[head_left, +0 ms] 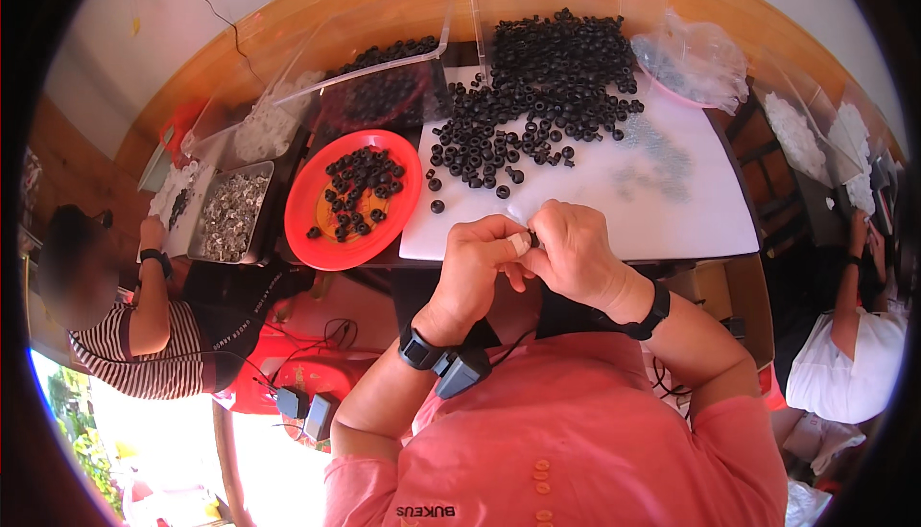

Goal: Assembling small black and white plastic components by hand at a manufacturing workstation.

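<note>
Pink shirt cloth (556, 421) comes nearest; past it, left hand (478, 258) and right hand (578, 251) meet, fingertips clamped on a small black piece (534, 238) (mostly hidden) at the white sheet's (696, 225) near edge, heaped black rings (552, 86) beyond.

The board (672, 225) is white, the parts (561, 57) on it black; left of it, a red plate (305, 206), yellow-centred, and a dark-and-white striped shirt (144, 378); below it, a coral shirt (576, 431).
</note>
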`<state>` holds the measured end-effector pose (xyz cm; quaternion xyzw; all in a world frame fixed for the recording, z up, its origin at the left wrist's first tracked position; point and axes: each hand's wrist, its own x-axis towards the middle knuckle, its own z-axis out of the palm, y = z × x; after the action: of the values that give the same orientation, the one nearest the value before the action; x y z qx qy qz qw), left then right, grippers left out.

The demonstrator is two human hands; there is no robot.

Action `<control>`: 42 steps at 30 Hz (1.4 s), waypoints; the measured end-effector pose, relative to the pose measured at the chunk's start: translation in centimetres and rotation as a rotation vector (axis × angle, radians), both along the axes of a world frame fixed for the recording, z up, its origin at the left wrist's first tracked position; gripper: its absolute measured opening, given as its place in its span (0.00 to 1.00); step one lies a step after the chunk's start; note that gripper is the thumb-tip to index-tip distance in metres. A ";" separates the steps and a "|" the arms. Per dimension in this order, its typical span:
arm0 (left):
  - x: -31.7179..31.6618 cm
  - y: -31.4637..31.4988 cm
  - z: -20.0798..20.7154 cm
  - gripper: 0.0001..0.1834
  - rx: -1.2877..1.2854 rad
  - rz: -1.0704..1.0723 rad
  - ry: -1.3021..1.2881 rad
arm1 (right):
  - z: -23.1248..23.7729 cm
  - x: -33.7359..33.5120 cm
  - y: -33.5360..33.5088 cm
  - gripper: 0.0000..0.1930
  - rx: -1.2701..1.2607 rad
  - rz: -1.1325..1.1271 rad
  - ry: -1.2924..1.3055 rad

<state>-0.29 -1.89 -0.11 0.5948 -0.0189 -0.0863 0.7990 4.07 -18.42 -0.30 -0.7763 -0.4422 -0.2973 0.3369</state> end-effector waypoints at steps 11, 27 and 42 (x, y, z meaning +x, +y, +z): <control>-3.8 2.5 1.3 0.09 0.673 0.393 -0.469 | 1.6 -0.9 2.8 0.18 -0.275 -0.057 0.400; -0.5 4.2 -0.9 0.16 0.865 0.145 -0.807 | 3.4 3.2 4.0 0.07 -0.359 -0.040 1.048; 0.9 1.8 -2.6 0.11 0.923 0.470 -0.820 | 3.1 2.7 2.1 0.02 -0.076 0.077 1.202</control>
<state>0.63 -0.05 -2.67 0.8491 -0.1524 0.3246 0.3878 6.77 -16.27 2.80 -0.8032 -0.2126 0.2219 0.5103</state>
